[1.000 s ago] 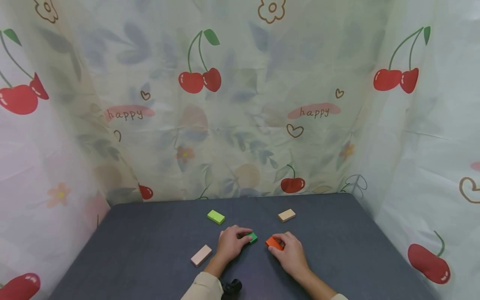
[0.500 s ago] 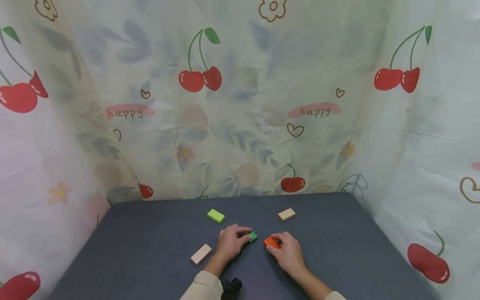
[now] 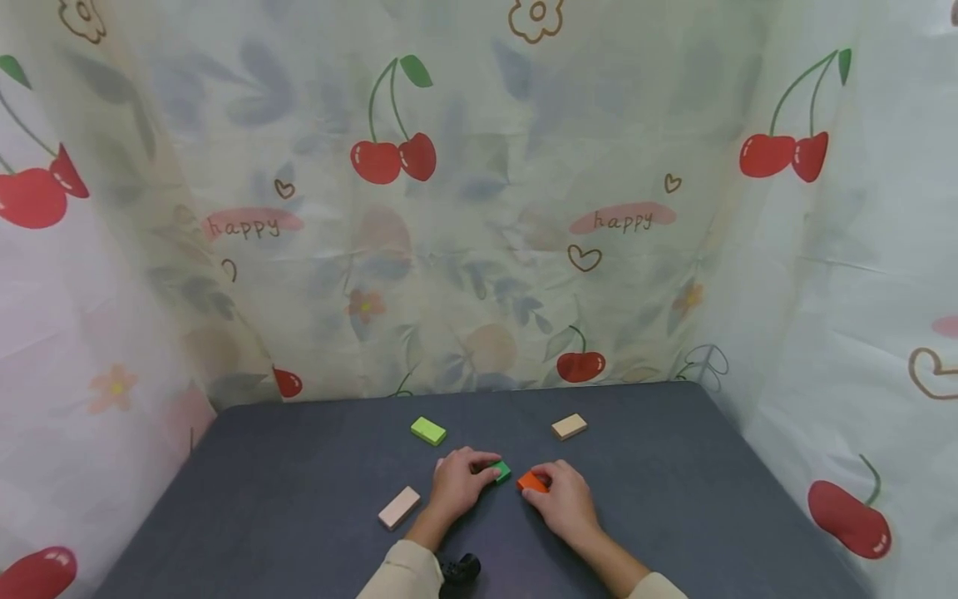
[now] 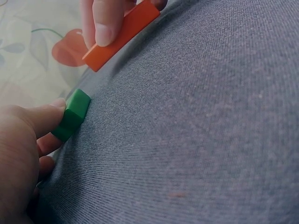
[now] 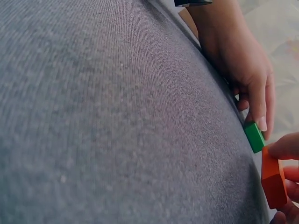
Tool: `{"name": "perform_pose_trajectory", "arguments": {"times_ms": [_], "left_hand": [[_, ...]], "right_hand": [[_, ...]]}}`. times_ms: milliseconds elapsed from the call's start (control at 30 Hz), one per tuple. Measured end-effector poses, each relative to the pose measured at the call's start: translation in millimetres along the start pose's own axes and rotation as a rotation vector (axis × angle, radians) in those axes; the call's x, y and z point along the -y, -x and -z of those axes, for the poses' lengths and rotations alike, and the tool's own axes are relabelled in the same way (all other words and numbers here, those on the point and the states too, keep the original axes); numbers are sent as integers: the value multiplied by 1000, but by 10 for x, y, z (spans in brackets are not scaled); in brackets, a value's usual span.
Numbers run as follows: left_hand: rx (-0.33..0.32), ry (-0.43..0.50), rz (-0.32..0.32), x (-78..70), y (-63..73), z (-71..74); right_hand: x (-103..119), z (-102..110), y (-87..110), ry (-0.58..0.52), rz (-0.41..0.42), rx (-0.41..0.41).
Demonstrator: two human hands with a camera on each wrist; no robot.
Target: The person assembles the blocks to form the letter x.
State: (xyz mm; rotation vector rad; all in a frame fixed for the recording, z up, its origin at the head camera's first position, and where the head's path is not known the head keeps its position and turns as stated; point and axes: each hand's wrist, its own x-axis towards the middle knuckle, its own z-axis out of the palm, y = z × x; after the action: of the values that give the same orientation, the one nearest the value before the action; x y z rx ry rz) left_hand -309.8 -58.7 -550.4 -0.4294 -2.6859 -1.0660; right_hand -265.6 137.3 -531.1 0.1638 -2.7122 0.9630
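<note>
The right hand (image 3: 566, 502) pinches the orange block (image 3: 532, 482) just to the right of the left hand (image 3: 458, 482), which pinches the green block (image 3: 503, 472), so both lie between the hands, the orange block's long axis aimed roughly toward green across a narrow gap.

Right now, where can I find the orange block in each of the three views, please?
Head: orange block low, just right of centre, in the right hand.
Left wrist: orange block at the top, left of centre.
Right wrist: orange block at lower right, near the edge.
Shared landmark: green block, held by the left hand.
</note>
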Motion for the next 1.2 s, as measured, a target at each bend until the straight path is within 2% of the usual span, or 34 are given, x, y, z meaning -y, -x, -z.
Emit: {"name": "perform_pose_trajectory", "arguments": {"times_ms": [567, 967, 1200], "left_hand": [[-9, 1, 11, -7, 2, -3], [-2, 8, 9, 3, 9, -2], [-5, 6, 7, 11, 1, -14]], "right_hand": [[99, -120, -25, 19, -2, 10], [166, -173, -36, 65, -54, 46], [175, -192, -38, 74, -52, 37]]}}
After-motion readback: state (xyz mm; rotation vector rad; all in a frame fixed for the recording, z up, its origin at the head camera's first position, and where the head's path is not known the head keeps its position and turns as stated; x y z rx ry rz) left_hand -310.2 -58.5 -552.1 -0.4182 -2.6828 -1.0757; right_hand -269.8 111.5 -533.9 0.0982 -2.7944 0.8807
